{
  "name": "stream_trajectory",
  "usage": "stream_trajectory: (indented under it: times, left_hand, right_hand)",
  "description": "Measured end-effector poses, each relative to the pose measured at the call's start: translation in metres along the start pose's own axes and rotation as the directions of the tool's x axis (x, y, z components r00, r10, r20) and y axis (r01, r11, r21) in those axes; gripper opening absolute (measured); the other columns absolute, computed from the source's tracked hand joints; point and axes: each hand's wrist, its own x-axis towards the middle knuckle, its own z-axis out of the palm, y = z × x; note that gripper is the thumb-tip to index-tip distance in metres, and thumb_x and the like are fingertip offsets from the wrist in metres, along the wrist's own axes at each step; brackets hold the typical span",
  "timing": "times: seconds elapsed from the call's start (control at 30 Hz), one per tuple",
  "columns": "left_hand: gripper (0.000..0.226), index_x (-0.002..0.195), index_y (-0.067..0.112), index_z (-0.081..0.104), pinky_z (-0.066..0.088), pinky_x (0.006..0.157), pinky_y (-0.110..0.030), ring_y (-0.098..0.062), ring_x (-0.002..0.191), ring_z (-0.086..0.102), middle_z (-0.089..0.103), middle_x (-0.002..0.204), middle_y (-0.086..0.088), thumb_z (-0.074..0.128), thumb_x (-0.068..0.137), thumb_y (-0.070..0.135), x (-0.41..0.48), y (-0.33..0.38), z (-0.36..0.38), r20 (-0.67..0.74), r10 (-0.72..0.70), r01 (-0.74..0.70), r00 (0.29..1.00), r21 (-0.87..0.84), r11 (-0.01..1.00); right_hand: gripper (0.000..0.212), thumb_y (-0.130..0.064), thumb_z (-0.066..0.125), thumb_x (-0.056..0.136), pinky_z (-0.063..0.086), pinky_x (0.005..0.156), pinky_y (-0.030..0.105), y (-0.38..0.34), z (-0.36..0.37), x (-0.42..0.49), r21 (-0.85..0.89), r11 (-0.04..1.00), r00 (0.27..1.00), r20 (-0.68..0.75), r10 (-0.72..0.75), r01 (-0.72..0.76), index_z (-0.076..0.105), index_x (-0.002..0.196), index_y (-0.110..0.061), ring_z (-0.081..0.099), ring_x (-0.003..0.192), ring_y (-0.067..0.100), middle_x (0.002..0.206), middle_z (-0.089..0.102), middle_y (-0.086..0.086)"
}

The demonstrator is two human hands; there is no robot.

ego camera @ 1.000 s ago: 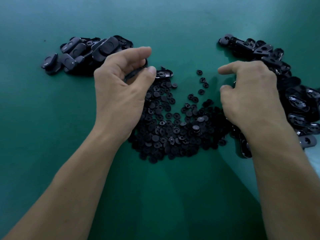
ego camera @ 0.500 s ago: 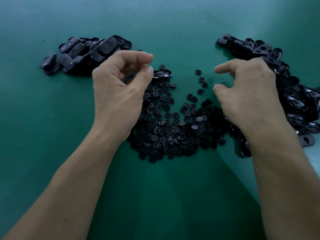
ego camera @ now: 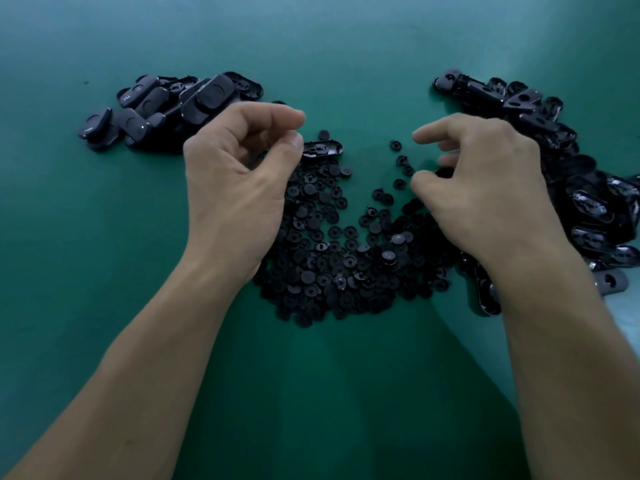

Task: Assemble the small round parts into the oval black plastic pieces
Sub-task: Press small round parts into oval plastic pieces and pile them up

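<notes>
Since the rounds (ego camera: 332,258) sit heaped between both hands, reach is short: left hand (ego camera: 235,188) curled, thumb at an oval (ego camera: 323,148) on the mat (ego camera: 104,271); right hand (ego camera: 485,195) curled over strays (ego camera: 401,161) (I can't tell either's hold).

**Work surface, seen from your head camera.** Before you lies a flat, matte, teal-green tabletop (ego camera: 346,46) that fills almost the whole view. Light falls unevenly on it: the far edge, above all at your upper right, looks pale and washed, while the near part below you lies in deep, soft-edged shadow. A small dark speck (ego camera: 86,82) marks the far left. At your lower right a pale bluish strip (ego camera: 629,327) borders the green.
</notes>
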Motion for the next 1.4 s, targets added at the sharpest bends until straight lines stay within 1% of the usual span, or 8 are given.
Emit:
stream_trajectory:
  times: [0.23, 0.3, 0.47, 0.77, 0.97, 1.13, 1.27, 1.4]
  left_hand:
    - [0.015, 0.094, 0.018, 0.07, 0.056, 0.083, -0.031, -0.015, 0.082, 0.065, 0.07, 0.089, 0.001, 0.068, 0.089, 0.004, 0.0, 0.0, -0.001, 0.005, 0.006, -0.006, 1.0, -0.003, 1.0]
    - [0.015, 0.094, 0.018, 0.07, 0.056, 0.082, -0.031, -0.013, 0.082, 0.065, 0.071, 0.089, 0.001, 0.069, 0.089, 0.004, 0.0, 0.0, 0.0, 0.007, 0.006, -0.006, 1.0, -0.01, 1.0]
    - [0.011, 0.098, 0.016, 0.069, 0.053, 0.078, -0.024, -0.008, 0.081, 0.066, 0.071, 0.088, 0.005, 0.072, 0.089, 0.009, -0.003, 0.003, 0.0, 0.075, 0.02, -0.016, 0.997, -0.052, 0.999]
    - [0.007, 0.096, 0.021, 0.07, 0.056, 0.072, -0.025, -0.007, 0.075, 0.068, 0.075, 0.085, 0.008, 0.066, 0.095, 0.015, -0.006, 0.009, 0.002, 0.228, 0.061, -0.044, 0.972, -0.08, 0.996]
    - [0.011, 0.096, 0.017, 0.07, 0.051, 0.07, -0.016, -0.001, 0.071, 0.066, 0.073, 0.077, 0.011, 0.073, 0.089, 0.009, -0.007, 0.008, 0.003, 0.174, 0.051, -0.04, 0.984, -0.063, 0.997]
    - [0.007, 0.099, 0.014, 0.07, 0.051, 0.064, -0.017, -0.003, 0.064, 0.064, 0.07, 0.073, 0.012, 0.07, 0.093, 0.012, -0.004, 0.005, 0.001, 0.077, 0.047, -0.043, 0.996, -0.053, 0.998]
    - [0.006, 0.1, 0.012, 0.069, 0.051, 0.064, -0.017, -0.005, 0.065, 0.065, 0.069, 0.075, 0.01, 0.069, 0.094, 0.013, -0.003, 0.005, 0.0, 0.047, 0.048, -0.045, 0.998, -0.062, 0.997]
    - [0.005, 0.099, 0.013, 0.069, 0.051, 0.065, -0.017, -0.006, 0.066, 0.065, 0.07, 0.074, 0.01, 0.069, 0.094, 0.012, -0.004, 0.004, 0.001, 0.053, 0.041, -0.037, 0.998, -0.073, 0.997]
  right_hand:
    - [0.02, -0.013, 0.066, 0.085, 0.051, 0.072, 0.007, -0.006, -0.006, -0.002, 0.128, 0.99, 0.987, -0.156, -0.044, 0.064, 0.074, 0.102, -0.021, 0.067, 0.084, 0.008, 0.087, 0.067, -0.004]
    - [0.023, -0.004, 0.064, 0.085, 0.057, 0.07, 0.015, -0.009, -0.007, -0.002, 0.178, 0.979, 0.978, -0.199, -0.062, 0.099, 0.074, 0.094, -0.023, 0.068, 0.073, 0.004, 0.08, 0.065, -0.013]
    - [0.033, 0.003, 0.063, 0.085, 0.06, 0.07, 0.025, -0.017, -0.005, -0.002, 0.319, 0.926, 0.963, -0.24, -0.125, 0.2, 0.068, 0.084, -0.03, 0.072, 0.076, 0.006, 0.081, 0.068, -0.015]
    - [0.041, 0.015, 0.054, 0.086, 0.06, 0.068, 0.022, -0.048, 0.002, -0.016, 0.722, 0.633, 0.926, -0.028, -0.377, 0.279, 0.067, 0.091, -0.024, 0.073, 0.086, 0.013, 0.092, 0.072, -0.006]
    - [0.022, -0.017, 0.074, 0.087, 0.06, 0.077, 0.029, -0.036, 0.001, -0.012, 0.531, 0.819, 0.974, -0.062, -0.216, 0.216, 0.067, 0.101, -0.032, 0.069, 0.089, 0.007, 0.105, 0.067, -0.012]
    - [0.036, -0.057, 0.079, 0.074, 0.045, 0.066, 0.014, -0.02, -0.005, -0.008, 0.212, 0.977, 0.983, 0.171, -0.068, 0.031, 0.069, 0.101, -0.036, 0.059, 0.078, -0.001, 0.093, 0.064, -0.014]
    - [0.042, -0.052, 0.085, 0.068, 0.039, 0.062, 0.015, -0.017, -0.011, -0.008, 0.027, 1.0, 0.926, 0.377, -0.006, -0.005, 0.066, 0.103, -0.04, 0.056, 0.08, -0.003, 0.095, 0.06, -0.016]
    - [0.019, -0.035, 0.084, 0.078, 0.04, 0.059, 0.011, -0.017, -0.008, -0.007, 0.065, 0.998, 0.936, 0.351, -0.038, 0.017, 0.07, 0.091, -0.035, 0.058, 0.075, -0.001, 0.086, 0.064, -0.013]
